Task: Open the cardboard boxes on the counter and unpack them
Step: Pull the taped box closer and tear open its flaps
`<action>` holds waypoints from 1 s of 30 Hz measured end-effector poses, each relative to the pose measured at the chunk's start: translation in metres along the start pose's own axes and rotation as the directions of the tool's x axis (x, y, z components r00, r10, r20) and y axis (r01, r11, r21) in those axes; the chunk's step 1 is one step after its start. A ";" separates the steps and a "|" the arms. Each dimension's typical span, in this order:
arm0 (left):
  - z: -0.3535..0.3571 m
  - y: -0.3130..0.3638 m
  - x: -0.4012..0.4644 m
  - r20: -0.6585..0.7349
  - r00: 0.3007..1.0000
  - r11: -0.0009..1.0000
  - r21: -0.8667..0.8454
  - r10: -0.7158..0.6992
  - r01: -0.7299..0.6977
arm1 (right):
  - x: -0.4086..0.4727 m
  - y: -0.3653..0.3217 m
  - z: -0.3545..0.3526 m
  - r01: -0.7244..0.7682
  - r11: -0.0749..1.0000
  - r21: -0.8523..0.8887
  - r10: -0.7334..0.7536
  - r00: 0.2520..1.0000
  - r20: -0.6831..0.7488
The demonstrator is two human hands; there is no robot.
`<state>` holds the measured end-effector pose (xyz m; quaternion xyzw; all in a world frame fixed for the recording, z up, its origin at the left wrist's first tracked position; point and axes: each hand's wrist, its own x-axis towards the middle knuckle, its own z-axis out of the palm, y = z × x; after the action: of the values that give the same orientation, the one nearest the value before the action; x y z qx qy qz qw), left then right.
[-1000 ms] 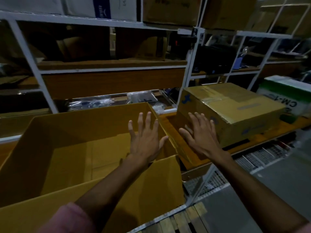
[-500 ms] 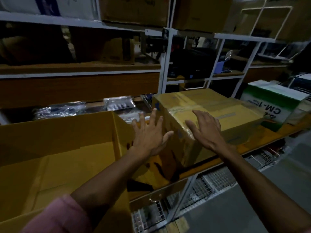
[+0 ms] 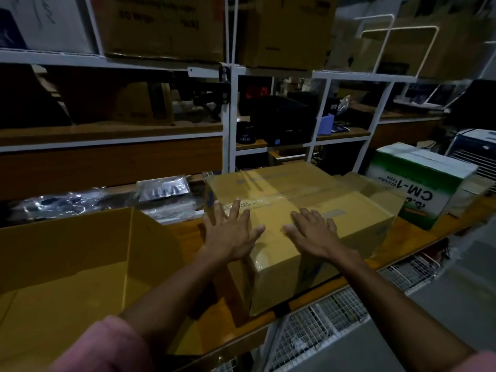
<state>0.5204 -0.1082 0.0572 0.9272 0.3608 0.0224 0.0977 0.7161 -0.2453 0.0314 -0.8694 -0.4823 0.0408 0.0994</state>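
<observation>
Here 2 hands over the sealed cardboard box (image 3: pixel 300 210) at frame centre on the orange counter (image 3: pixel 418 232): left hand (image 3: pixel 230 233) and right hand (image 3: pixel 314 232) both flat, fingers spread, gripping nothing. Open box (image 3: pixel 80 253) lower left, green-white carton (image 3: pixel 418 183) right.

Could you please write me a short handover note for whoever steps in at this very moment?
Left hand: open, fingers spread at the sealed box's near left top corner.
Right hand: open, flat on its top.
Sealed box: on the counter, tape along its top seam unbroken.
Open box: to its left, flaps up; the part of its inside in view is bare.
Green-and-white box: to the right, untouched.
Left: break the tape, open, unpack.
</observation>
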 end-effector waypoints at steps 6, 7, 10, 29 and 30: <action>0.017 0.005 0.029 0.025 0.995 0.990 -0.095 -0.101 0.103 | 0.028 0.024 -0.009 -0.059 0.998 -0.029 0.059 0.998 0.008; 0.020 0.004 0.034 0.029 0.993 0.987 -0.107 -0.116 0.118 | 0.033 0.031 -0.009 -0.067 0.997 -0.045 0.067 0.998 0.001; 0.024 0.004 0.046 0.029 0.988 0.982 -0.104 -0.153 0.155 | 0.050 0.049 -0.013 -0.073 0.995 -0.070 0.074 0.997 0.012; 0.012 0.007 0.142 -0.016 0.906 0.906 -0.005 -0.422 0.422 | 0.224 0.161 -0.050 0.089 0.995 -0.049 -0.080 0.985 0.153; 0.012 0.007 0.147 -0.020 0.901 0.902 -0.008 -0.432 0.432 | 0.231 0.164 -0.049 0.115 0.993 -0.036 -0.109 0.984 0.140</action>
<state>0.6348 -0.0159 0.0420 0.8237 0.5584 0.0106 0.0980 0.9835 -0.1404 0.0499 -0.8380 -0.5369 0.0842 0.0488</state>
